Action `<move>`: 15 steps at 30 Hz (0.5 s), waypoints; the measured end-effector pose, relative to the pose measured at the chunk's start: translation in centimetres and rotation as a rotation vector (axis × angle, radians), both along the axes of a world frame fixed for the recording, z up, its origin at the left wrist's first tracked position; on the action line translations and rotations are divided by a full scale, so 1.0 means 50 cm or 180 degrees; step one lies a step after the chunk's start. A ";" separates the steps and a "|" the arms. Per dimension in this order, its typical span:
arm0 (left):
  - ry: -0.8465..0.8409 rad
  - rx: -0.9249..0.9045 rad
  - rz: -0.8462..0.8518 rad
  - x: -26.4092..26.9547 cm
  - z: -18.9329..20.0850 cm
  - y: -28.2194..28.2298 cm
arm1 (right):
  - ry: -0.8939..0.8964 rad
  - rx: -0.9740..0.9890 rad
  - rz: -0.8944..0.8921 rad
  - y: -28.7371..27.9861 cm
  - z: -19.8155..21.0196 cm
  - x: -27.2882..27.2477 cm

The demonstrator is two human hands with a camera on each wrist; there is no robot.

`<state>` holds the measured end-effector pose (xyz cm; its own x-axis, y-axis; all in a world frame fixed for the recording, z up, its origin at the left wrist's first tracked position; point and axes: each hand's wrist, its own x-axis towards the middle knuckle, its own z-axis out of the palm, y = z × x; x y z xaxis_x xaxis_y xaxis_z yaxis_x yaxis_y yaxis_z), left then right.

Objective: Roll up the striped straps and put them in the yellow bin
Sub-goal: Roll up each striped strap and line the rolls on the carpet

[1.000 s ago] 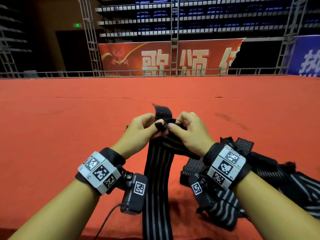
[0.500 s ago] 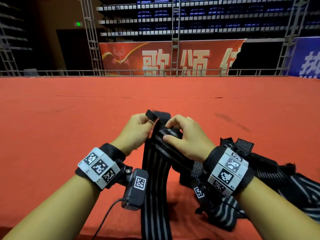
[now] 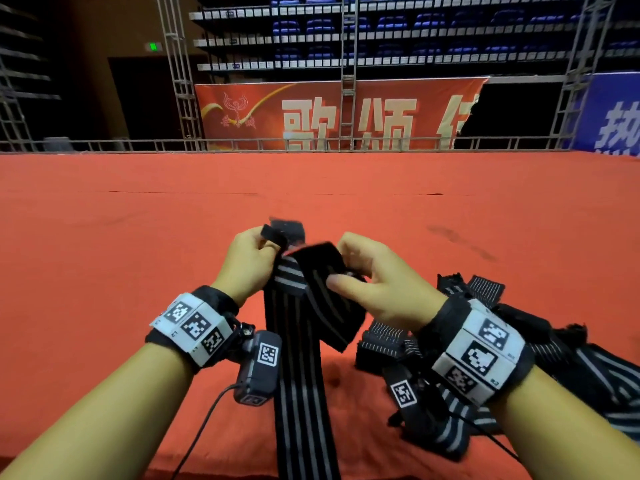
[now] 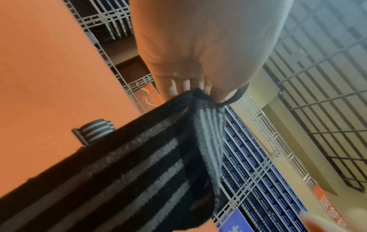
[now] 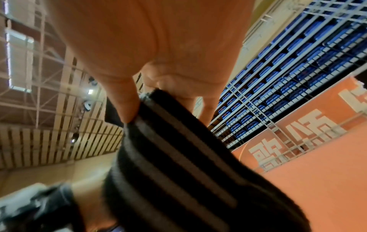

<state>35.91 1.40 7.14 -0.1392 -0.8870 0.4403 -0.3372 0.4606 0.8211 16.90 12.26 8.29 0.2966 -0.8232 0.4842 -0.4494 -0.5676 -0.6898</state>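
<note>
A long black strap with grey stripes [image 3: 298, 375] hangs from both hands down over the front edge of the red table. My left hand [image 3: 247, 261] pinches its top end, where a thin black loop [image 4: 236, 96] shows by the thumb. My right hand [image 3: 367, 275] grips the folded-over end of the same strap [image 5: 178, 150], thumb on top, so the fold slants down to the right. A heap of more striped straps [image 3: 485, 358] lies on the table under my right wrist. No yellow bin is in view.
The red table top [image 3: 138, 254] stretches wide to the left and far ahead. One rolled striped strap [image 4: 97, 130] sits on it. Beyond the far edge are metal railings, a red banner and blue seating.
The strap's top end has been folded over toward me and to the right. My right hand moved down and right with the fold, while the left hand stayed at the top.
</note>
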 end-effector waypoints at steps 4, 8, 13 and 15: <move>0.0090 -0.0027 0.0307 0.023 0.000 -0.011 | -0.0335 0.0267 -0.0103 0.011 0.027 -0.018; 0.0358 -0.0201 0.0490 0.040 0.018 -0.011 | 0.0201 0.0574 -0.0518 -0.009 0.031 -0.037; 0.0341 -0.0207 -0.0215 0.018 0.050 0.023 | 0.0170 0.0164 -0.0569 -0.036 0.013 -0.006; 0.0259 -0.0279 -0.0489 0.004 0.056 0.041 | 0.0154 0.0167 -0.0539 -0.046 0.011 0.020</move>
